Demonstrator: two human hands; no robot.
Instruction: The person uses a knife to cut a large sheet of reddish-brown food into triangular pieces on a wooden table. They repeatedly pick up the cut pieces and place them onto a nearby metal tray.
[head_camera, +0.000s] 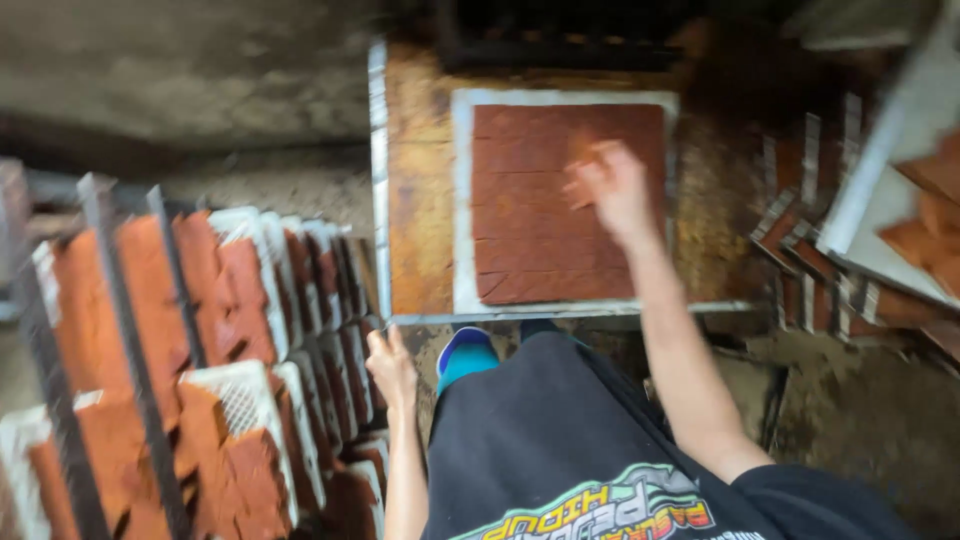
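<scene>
Nearest the camera, a black shirt (600, 440) with a bright multicoloured print at its lower edge. Just past it, a blue and teal shoe (465, 357) on the dirty floor under the near edge of the table.

Left hand (390, 368) hangs low by the near left corner of the table, fingers curled in loosely, holding nothing visible; it sits just beside the stacked racks (200, 370). These are white mesh trays standing on edge in rows, each carrying red-brown sheets, with dark metal bars (120, 330) across the front.

Rusty metal table (420, 200) with a pale rim. On it, toward the right side, a white flat tray (462, 200) filled edge to edge with a red-brown slab (530, 210) scored into strips.

Right hand (612, 185) is stretched out over the slab's far right part, fingers spread; blurred, so cannot tell if it touches or grips a piece.

Right edge: more white trays (900, 200) with orange-brown pieces, tilted, and striped trays stacked below.

Far left: grey concrete wall (180, 70).
</scene>
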